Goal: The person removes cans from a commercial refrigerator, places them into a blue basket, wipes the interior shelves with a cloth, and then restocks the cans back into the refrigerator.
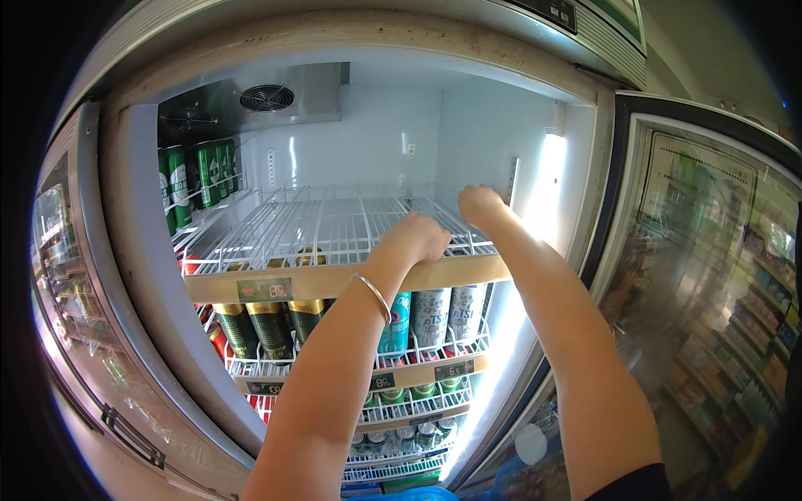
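An upper white wire shelf (313, 228) spans the inside of an open display fridge. No cans stand on the part of it that I can see. My left hand (418, 238), with a silver bangle at the wrist, is at the shelf's front wire rail, right of centre. Its fingers curl down around the rail, the tips hidden. Farther back and to the right, my right hand (481, 203) is above the shelf's right side, near the fridge wall (482, 131). Its fingers are bent, and what they may hold is hidden. A beige price strip (338, 280) runs along the shelf front.
Green cans (205, 174) stand on a shelf at left. Below are black-and-gold cans (269, 329), a teal can (396, 322) and grey-white cans (432, 316). The glass door (702, 263) stands open at right. A fan unit (285, 94) hangs above; something blue (407, 495) shows at bottom.
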### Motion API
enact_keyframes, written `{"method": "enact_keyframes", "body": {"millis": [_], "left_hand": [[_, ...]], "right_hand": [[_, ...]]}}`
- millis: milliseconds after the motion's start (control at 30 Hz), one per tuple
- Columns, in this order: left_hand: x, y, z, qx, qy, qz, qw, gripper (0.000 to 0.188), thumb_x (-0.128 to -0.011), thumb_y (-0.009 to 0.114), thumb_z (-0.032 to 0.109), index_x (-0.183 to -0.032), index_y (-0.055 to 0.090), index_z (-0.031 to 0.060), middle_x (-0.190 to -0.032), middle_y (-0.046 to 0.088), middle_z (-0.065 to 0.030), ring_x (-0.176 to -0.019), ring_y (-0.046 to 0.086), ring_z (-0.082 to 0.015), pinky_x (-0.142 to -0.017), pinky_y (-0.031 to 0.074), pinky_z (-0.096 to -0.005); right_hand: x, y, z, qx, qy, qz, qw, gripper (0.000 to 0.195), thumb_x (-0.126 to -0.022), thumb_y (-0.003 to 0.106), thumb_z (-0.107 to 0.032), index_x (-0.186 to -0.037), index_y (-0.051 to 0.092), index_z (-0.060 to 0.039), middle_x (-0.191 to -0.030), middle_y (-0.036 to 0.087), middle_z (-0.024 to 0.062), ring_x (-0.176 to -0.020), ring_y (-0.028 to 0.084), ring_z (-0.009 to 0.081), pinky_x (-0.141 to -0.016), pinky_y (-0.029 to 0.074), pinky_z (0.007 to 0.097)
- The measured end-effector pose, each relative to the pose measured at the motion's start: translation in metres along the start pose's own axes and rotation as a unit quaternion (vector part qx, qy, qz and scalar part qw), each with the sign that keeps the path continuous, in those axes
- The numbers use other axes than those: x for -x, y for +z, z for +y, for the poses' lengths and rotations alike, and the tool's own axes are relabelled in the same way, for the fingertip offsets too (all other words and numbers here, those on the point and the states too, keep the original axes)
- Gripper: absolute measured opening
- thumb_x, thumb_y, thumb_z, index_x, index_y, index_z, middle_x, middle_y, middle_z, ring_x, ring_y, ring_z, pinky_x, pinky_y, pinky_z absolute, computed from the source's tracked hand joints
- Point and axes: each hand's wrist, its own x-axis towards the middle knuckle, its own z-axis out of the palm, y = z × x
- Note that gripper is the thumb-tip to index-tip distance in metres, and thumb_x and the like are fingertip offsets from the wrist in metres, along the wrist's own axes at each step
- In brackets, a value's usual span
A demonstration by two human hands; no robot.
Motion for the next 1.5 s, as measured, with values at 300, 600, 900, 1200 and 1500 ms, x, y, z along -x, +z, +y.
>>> {"method": "enact_keyframes", "body": {"millis": [300,600,900,1200,1500], "left_hand": [[0.019,-0.016,0.003,0.003,-0.031,-0.023,0.999,0.029,-0.096,0.047,0.018,-0.104,0.071,0.0043,-0.115,0.067,-0.0203,-0.113,0.062,-0.0367,-0.096,0.052,-0.0447],[0.015,-0.023,0.011,0.036,-0.079,-0.03,0.996,0.034,-0.099,0.044,0.018,-0.116,0.072,0.0111,-0.126,0.067,-0.0134,-0.117,0.063,-0.0327,-0.096,0.054,-0.0421],[0.001,0.002,-0.007,0.117,-0.125,0.006,0.985,0.031,-0.098,0.042,0.018,-0.1,0.069,0.0027,-0.113,0.067,-0.0203,-0.108,0.063,-0.0383,-0.091,0.053,-0.0462],[0.029,-0.017,0.019,0.13,-0.159,0.268,0.941,0.036,-0.096,0.05,0.027,-0.086,0.072,0.0007,-0.093,0.07,-0.0194,-0.092,0.067,-0.037,-0.084,0.055,-0.0458],[0.056,-0.016,0.033,-0.023,-0.06,0.424,0.903,0.021,-0.092,0.057,0.02,-0.084,0.067,0.0045,-0.088,0.068,-0.0106,-0.086,0.065,-0.0275,-0.084,0.052,-0.0418]], "right_hand": [[0.058,-0.089,-0.024,0.078,-0.048,-0.074,0.993,0.02,-0.081,0.065,-0.006,-0.097,0.077,-0.0036,-0.1,0.074,0.0161,-0.089,0.073,0.0321,-0.073,0.059,0.043],[0.045,-0.035,0.004,-0.019,-0.005,-0.074,0.997,0.026,-0.08,0.063,-0.003,-0.103,0.074,-0.0033,-0.113,0.07,0.0183,-0.102,0.068,0.0363,-0.083,0.057,0.0501],[0.065,-0.079,0.006,0.258,0.125,0.29,0.913,0.019,-0.084,0.065,-0.012,-0.095,0.075,-0.0008,-0.11,0.06,0.0104,-0.106,0.054,0.0287,-0.086,0.049,0.039],[0.092,-0.076,0.001,0.089,0.079,0.136,0.983,0.021,-0.088,0.06,-0.01,-0.102,0.074,-0.0044,-0.115,0.067,0.0148,-0.11,0.065,0.0304,-0.085,0.056,0.0385],[0.16,-0.054,0.002,0.207,0.073,0.316,0.923,0.013,-0.084,0.063,-0.008,-0.092,0.072,-0.0027,-0.108,0.058,0.0095,-0.102,0.056,0.0256,-0.083,0.051,0.0344]]}}
